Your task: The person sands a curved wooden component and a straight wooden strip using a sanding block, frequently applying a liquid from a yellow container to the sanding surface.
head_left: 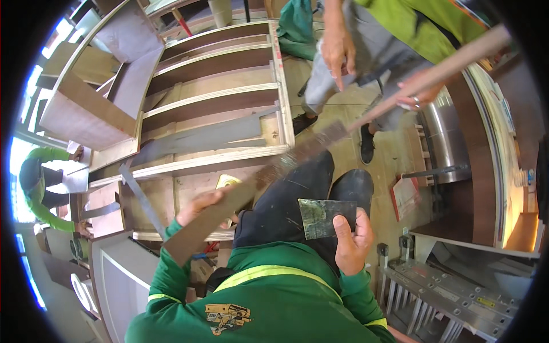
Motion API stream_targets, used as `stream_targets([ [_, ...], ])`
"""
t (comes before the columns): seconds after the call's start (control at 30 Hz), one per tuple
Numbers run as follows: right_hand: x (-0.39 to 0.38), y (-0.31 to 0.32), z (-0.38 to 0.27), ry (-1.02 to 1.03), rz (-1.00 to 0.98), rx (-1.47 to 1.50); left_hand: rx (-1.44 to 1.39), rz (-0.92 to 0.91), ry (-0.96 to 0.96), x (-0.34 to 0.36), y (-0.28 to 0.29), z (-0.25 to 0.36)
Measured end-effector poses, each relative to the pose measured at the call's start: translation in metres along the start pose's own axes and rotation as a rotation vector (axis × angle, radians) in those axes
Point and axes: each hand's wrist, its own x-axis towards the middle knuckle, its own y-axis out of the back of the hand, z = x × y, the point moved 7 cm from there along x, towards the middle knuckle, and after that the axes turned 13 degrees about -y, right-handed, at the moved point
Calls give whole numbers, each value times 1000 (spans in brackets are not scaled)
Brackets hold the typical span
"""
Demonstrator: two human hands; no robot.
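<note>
The long brown strip (309, 151) is in hand and not fixed to anything yet — it slants up past the legs (289, 203), with the fingers of the left hand (198, 206) clamped round its lower part and a co-worker's hand (419, 94) on its far part. Its middle is streaked, so I cannot tell whether it is one length or two joined end to end. The right hand (351, 243) has thumb and fingers pinched on a small dark flat piece (319, 219), patchy green on its face, held up apart from the strip. The shelving unit (217, 73) lies with frame and dividers already put together, while a grey sheet (220, 134) rests across it, seemingly loose. Left unplaced, as far as shows — both pieces in the hands
</note>
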Motion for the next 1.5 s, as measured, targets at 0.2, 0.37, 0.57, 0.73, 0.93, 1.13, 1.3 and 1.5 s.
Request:
stream_targets([
  [0.2,23,-30,13,-30,-135,20,-30,228,-312,1,10,32],
  [0.37,34,-47,6,-36,-199,18,-66,-27,-226,103,18,2],
  [0.57,39,-37,4,-24,-95,23,-18,-212,-5,216,67,-29],
  [0.73,36,-17,20,-142,-6,82,-65,-269,185,255,118,-57],
  [0.93,47,-3,30,-141,37,84,-25,-264,219,245,131,-69],
  [1.13,75,-4,26,-107,62,-38,-31,-240,252,228,124,-47],
  [1.3,155,-13,20,-88,99,-300,-25,-256,145,233,120,-48],
  [1.5,281,-55,60,328,-42,-770,250,-179,94,263,102,-53],
])
